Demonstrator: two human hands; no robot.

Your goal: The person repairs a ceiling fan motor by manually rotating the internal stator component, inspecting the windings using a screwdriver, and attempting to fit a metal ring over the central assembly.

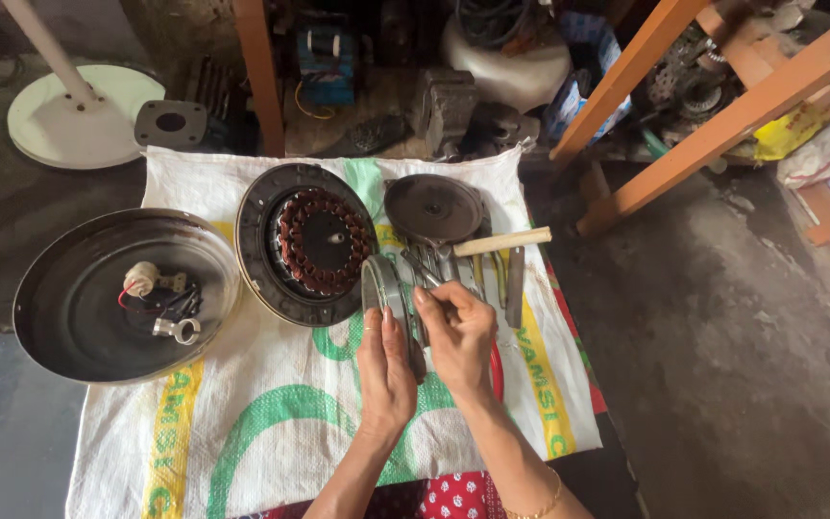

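The fan motor lies well taken apart. The stator (322, 241), a dark ring with coppery windings, rests bare on the white woven sack (271, 423) at the centre of the frame. A dark round cover plate (431, 207) sits just right of it, and a big shallow metal housing (79, 298) with a small capacitor and red wire inside lies at the left. What remains in hand is one part: a grey metal ring-shaped casing (383, 293), held on edge just below the stator, at the middle of the frame.

The left hand (386, 370) is closed around the casing's lower rim, fingers up along its side. The right hand (458, 332) is pinched shut on a thin metal tool (422, 272), probably a screwdriver or pick, though its tip is hard to make out against the casing. A wooden-handled hammer (497, 242) and a few spanners (477, 274) lie just beyond the hands.

The casing looks dull, worn and slightly greasy, with a thin rim.
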